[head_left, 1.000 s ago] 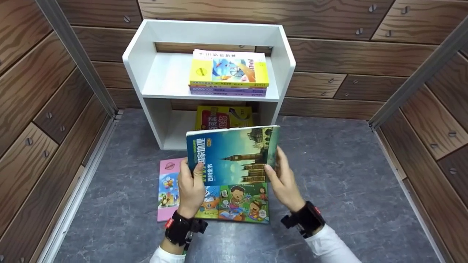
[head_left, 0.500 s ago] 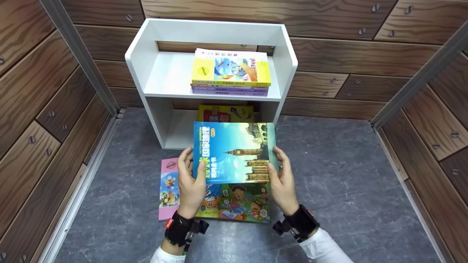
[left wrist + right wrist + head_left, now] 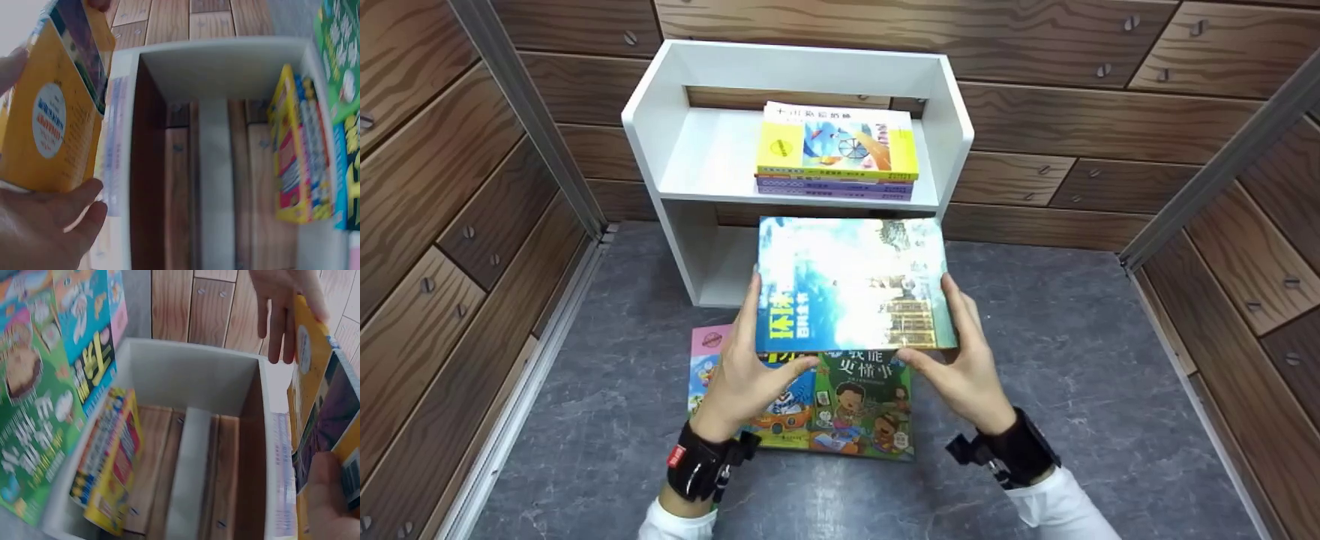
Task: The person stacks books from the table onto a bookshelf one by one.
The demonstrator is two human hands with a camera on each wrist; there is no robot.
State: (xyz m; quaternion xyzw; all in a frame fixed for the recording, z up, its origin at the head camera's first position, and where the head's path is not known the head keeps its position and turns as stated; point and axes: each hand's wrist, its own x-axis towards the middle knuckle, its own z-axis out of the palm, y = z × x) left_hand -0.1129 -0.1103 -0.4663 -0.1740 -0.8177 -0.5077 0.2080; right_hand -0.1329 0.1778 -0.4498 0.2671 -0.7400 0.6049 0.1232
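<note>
Both hands hold one book (image 3: 847,292) with a blue city cover, in front of the white shelf unit's lower opening. Glare washes out much of that cover. My left hand (image 3: 750,375) grips its left side, thumb along the near edge. At the right side, my right hand (image 3: 967,367) holds it the same way. The wrist views reveal an orange back cover (image 3: 53,135) with a round white label, and my right thumb (image 3: 323,478) over a dark picture panel. In the head view the raised book hides the lower compartment's contents.
Several stacked books (image 3: 840,150) lie on the upper shelf (image 3: 712,165), towards the right. Yellow-covered books (image 3: 289,157) sit in the lower compartment. On the floor before the unit lie a pink book (image 3: 709,341), a tiger-covered book (image 3: 787,420) and a green book (image 3: 862,412).
The book has moved forward and up towards the shelf unit, now covering the yellow books in the head view. Both thumbs have shifted from its cover to the near edge.
</note>
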